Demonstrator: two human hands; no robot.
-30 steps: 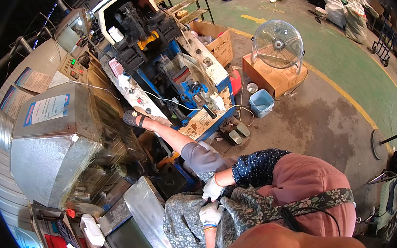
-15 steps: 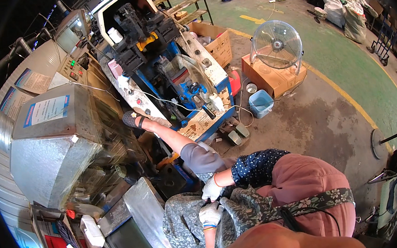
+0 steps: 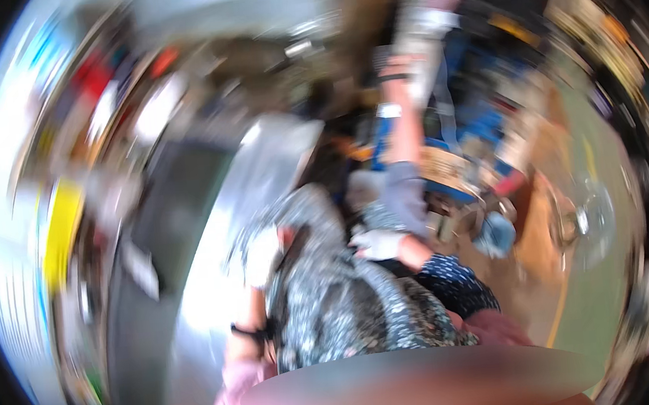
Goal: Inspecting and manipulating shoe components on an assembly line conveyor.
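Note:
Motion smears the whole picture. My left hand (image 3: pixel 262 259), in a white glove, is over the left side of the grey floral apron (image 3: pixel 333 302) on my lap, close to the metal bench edge (image 3: pixel 214 266). A small reddish spot shows by its fingers, too blurred to name. My right hand (image 3: pixel 381 244), also white-gloved, lies across the right side of the apron, its fingers pointing left. Whether either hand grips the cloth cannot be made out. My bare leg (image 3: pixel 405 130) stretches forward, with a dark sandal strap at the foot, beside the blue-and-white machine (image 3: pixel 445 167).
Along the left runs a dark bench top (image 3: pixel 177 188) with a pale crumpled item (image 3: pixel 140 269) on it. A yellow panel (image 3: pixel 62 235) stands farther left. At right are a blue bucket (image 3: pixel 495 235), a cardboard box (image 3: pixel 539 226) and a round fan (image 3: pixel 592 219).
The view has swung left toward the bench, so the machine and fan now sit farther right. My hands, close together before, are apart, the left one over by the bench.

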